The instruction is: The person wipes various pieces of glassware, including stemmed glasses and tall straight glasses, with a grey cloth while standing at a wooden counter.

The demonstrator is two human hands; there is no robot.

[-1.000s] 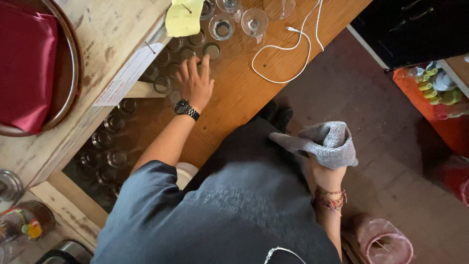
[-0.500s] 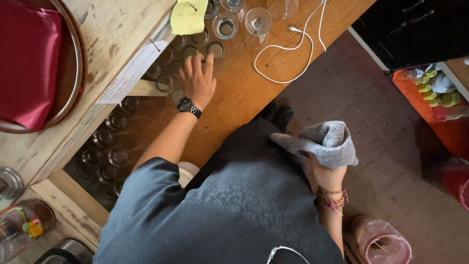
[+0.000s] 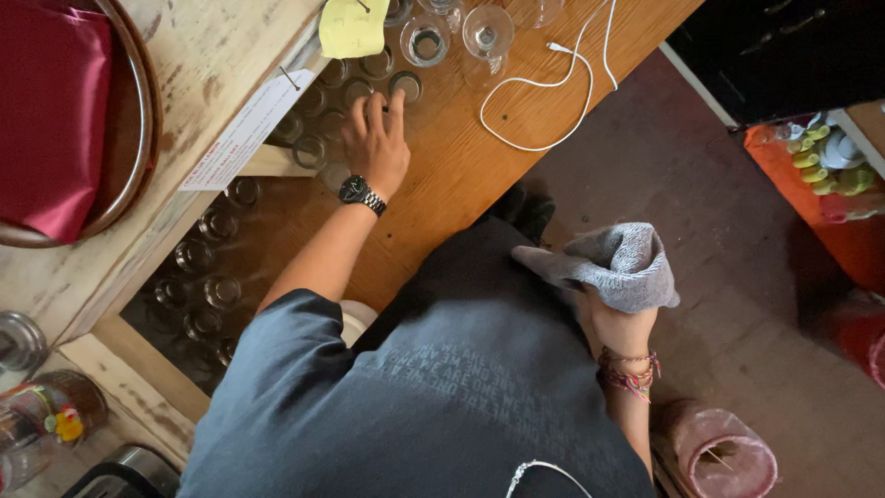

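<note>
Wooden shelf [image 3: 461,175], glasses [image 3: 406,88] by left hand [image 3: 376,148] (fingers spread), white cable [image 3: 544,92], grey cloth [image 3: 622,267] in rt hand [image 3: 619,327]

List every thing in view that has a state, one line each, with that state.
left hand: open, fingers spread over the small glasses
small glasses: upright, clustered on the wooden shelf
right hand: shut on the grey cloth
grey cloth: bunched, held off the shelf
white cable: loose, looped, end unplugged
stemmed glass: upright, empty
yellow note: pinned up
</note>
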